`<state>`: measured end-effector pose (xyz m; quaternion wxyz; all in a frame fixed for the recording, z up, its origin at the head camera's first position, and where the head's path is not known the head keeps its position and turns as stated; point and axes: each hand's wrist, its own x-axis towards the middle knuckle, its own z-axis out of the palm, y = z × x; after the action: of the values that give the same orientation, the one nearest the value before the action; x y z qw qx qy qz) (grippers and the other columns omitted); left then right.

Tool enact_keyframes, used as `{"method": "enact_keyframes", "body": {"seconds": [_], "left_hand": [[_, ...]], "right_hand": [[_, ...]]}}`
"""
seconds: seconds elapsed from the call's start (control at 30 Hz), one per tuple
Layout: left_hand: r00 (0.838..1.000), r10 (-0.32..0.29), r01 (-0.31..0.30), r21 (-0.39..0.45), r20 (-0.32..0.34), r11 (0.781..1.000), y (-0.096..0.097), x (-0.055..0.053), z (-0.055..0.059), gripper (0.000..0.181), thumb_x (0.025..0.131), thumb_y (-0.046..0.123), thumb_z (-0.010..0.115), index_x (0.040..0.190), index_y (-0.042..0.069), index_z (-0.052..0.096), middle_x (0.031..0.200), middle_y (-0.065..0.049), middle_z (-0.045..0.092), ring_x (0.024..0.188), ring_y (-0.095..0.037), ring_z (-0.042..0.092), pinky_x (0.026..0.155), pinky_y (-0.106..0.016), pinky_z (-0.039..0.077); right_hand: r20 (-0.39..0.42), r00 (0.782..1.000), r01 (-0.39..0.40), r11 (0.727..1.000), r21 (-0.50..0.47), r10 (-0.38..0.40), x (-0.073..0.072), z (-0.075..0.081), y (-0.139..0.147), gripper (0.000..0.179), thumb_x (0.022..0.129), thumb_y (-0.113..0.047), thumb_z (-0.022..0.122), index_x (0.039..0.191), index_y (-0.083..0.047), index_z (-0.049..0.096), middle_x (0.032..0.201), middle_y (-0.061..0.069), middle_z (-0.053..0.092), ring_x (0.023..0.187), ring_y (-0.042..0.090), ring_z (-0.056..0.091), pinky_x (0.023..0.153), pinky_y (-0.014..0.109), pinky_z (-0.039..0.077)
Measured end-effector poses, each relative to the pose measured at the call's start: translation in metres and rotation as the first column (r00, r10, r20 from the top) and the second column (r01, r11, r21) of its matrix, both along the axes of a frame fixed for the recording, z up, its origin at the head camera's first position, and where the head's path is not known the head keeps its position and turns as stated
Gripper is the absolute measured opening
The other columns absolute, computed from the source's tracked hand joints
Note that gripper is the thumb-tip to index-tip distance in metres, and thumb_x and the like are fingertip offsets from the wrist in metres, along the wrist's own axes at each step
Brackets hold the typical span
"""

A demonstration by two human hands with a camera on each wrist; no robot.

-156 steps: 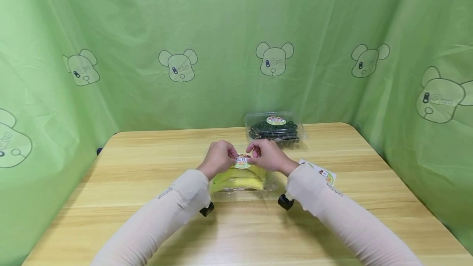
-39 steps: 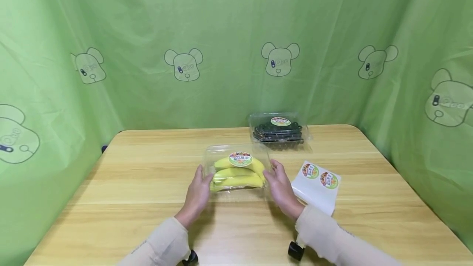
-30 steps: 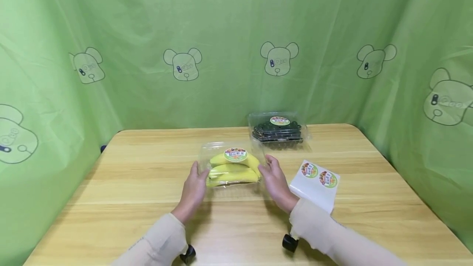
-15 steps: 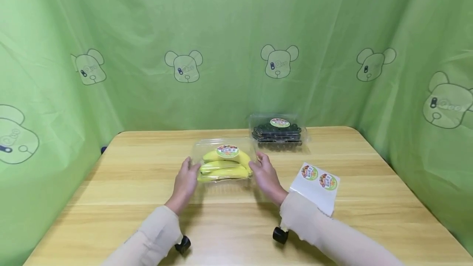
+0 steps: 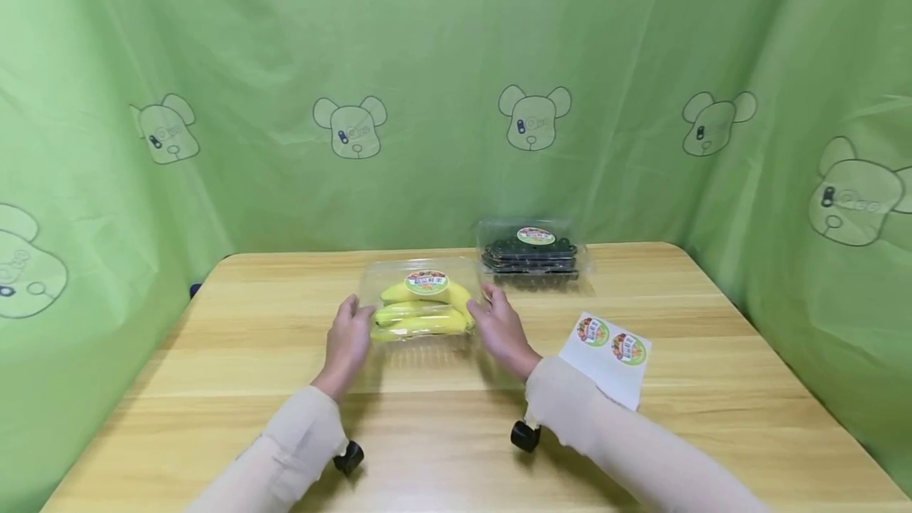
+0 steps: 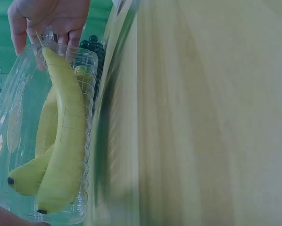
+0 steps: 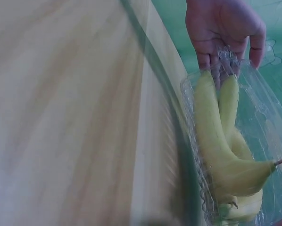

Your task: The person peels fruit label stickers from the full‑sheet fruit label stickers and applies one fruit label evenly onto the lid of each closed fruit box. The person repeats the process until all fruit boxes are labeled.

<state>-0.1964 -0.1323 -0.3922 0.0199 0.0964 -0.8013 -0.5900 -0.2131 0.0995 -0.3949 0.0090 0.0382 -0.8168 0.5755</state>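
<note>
A clear plastic clamshell box (image 5: 378,270) holds several yellow bananas (image 5: 422,326), and a round fruit sticker (image 5: 427,283) sits on its lid. My left hand (image 5: 345,344) grips the box's left end, thumb at the upper side. At the opposite end my right hand (image 5: 503,335) holds it the same way, its fingers reaching under the edge in the left wrist view. Close over the tabletop, the box casts a shadow and reflection below. Through the clear wall, the bananas (image 6: 63,136) also show in the left wrist view.
At the back right stands another clear box (image 5: 490,229) of dark grapes (image 5: 523,247), with a similar sticker on its lid. A white sheet (image 5: 606,374) bearing two round stickers lies right of my right hand. Green curtains (image 5: 442,180) surround the wooden table (image 5: 235,355).
Earlier both hands had their fingers at the sticker on the banana box. They then took the box by its ends and have moved it left and away from me.
</note>
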Motion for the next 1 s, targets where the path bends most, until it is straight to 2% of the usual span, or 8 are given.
{"method": "enact_keyframes", "body": {"seconds": [0.17,0.47,0.7,1.0], "left_hand": [[1.000,0.012,-0.012,0.005,-0.001,1.000,-0.003,-0.006,0.001,0.063,0.101,0.031,0.039,0.152,0.000,0.018,0.157,-0.019,0.023,0.142,-0.038,0.021,0.116,-0.049,0.018],[0.999,0.037,-0.037,0.005,-0.007,0.999,-0.008,-0.024,0.001,0.064,0.101,0.033,0.041,0.152,0.001,0.021,0.156,-0.017,0.025,0.142,-0.037,0.022,0.116,-0.048,0.020],[0.995,0.087,-0.087,0.005,-0.038,0.996,-0.009,-0.042,-0.001,0.064,0.098,0.035,0.046,0.149,0.001,0.027,0.153,-0.018,0.031,0.140,-0.036,0.028,0.115,-0.047,0.024],[0.992,0.105,-0.104,0.008,-0.063,0.995,-0.009,-0.058,-0.001,0.063,0.097,0.034,0.049,0.147,0.001,0.032,0.150,-0.019,0.037,0.135,-0.036,0.035,0.112,-0.048,0.029]], "right_hand": [[-0.006,1.000,-0.010,1.000,0.003,0.010,-0.009,0.002,-0.004,0.061,0.101,-0.028,0.048,0.149,0.001,0.025,0.153,0.024,0.027,0.138,0.040,0.029,0.114,0.050,0.025],[-0.004,0.999,-0.033,0.999,0.032,0.033,-0.027,0.004,-0.008,0.063,0.101,-0.030,0.047,0.150,0.001,0.022,0.155,0.021,0.025,0.139,0.039,0.029,0.113,0.050,0.026],[-0.030,1.000,-0.004,0.999,0.042,0.005,-0.041,0.004,-0.014,0.063,0.102,-0.027,0.047,0.149,0.004,0.021,0.154,0.021,0.027,0.138,0.039,0.031,0.113,0.049,0.027],[-0.004,1.000,0.016,0.997,0.072,-0.015,-0.054,0.005,-0.017,0.063,0.102,-0.031,0.046,0.150,0.003,0.023,0.153,0.020,0.029,0.138,0.038,0.031,0.113,0.048,0.027]]}}
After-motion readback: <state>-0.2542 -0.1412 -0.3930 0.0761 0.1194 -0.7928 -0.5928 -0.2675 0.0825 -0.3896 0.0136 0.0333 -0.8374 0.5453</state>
